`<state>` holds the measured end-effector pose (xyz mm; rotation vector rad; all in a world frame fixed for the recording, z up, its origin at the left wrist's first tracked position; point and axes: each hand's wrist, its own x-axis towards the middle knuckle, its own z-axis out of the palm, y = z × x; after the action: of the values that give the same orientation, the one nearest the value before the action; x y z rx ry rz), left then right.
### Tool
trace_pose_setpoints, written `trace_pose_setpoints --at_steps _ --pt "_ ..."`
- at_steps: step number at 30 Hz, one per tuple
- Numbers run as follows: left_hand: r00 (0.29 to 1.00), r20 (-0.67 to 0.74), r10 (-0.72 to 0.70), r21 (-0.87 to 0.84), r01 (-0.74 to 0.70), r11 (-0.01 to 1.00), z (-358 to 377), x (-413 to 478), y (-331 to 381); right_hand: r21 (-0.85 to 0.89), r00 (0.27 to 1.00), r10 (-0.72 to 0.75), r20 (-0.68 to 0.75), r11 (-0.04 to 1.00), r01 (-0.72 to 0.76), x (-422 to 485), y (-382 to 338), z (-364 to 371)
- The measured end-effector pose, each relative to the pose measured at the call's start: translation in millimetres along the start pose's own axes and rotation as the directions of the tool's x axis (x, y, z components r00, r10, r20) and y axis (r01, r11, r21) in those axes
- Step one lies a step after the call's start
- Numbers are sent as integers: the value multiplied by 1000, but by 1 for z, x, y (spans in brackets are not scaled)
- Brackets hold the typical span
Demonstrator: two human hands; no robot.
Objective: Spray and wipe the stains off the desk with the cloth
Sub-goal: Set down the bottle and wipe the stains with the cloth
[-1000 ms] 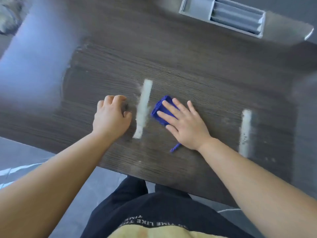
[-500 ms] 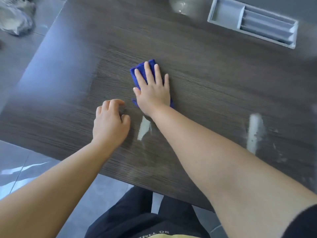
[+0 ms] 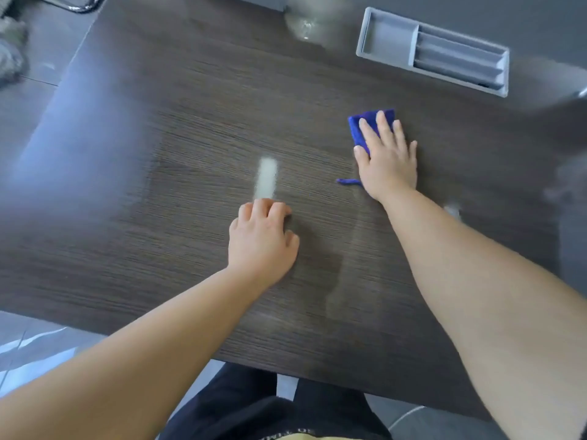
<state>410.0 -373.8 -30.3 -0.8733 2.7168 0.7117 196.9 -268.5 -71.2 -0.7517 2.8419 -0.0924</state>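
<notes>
Desk point(image 3: 143, 223) of dark wood grain bears a pale stain point(image 3: 266, 177) at centre, just beyond the left hand point(image 3: 262, 241), which rests with fingers curled, holding nothing. Farther right, the right hand point(image 3: 389, 160) presses flat, fingers straight, on the blue cloth point(image 3: 357, 131). A grey tray point(image 3: 387, 39) sits behind. Lettering on the dark garment point(image 3: 254, 408) below is unreadable.
</notes>
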Motion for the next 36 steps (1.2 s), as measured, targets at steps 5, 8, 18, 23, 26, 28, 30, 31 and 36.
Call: trace_pose_setpoints --at_steps 5,8,18,23,26,28,30,31,36 --pt "990 49 130 97 -135 986 20 10 50 131 808 590 13 800 -586 -37 82 -7" --pt "981 70 179 93 -185 978 32 14 82 98 855 518 10 851 -517 -31 45 0" --pt "970 108 220 138 -233 963 65 20 162 22 1000 16 12 1000 -16 17 133 -17" --pt "933 146 330 144 -350 925 95 6 208 76 959 283 -30 957 -281 5 219 -23" --pt "915 120 385 132 -399 908 112 -1 238 99 927 374 -40 924 -369 -12 268 -25" --pt "902 153 404 155 -426 892 121 -5 257 115 909 414 -38 906 -408 -25 296 -26" --pt "888 158 433 171 -456 873 131 -8 266 114 902 431 -35 898 -425 -37 313 -26" --pt "879 161 450 182 -474 861 136 -11 273 105 897 440 -33 895 -435 -45 321 -27" --pt "860 191 474 217 -508 834 149 -25 285 91 903 427 -51 902 -422 -97 332 -17"
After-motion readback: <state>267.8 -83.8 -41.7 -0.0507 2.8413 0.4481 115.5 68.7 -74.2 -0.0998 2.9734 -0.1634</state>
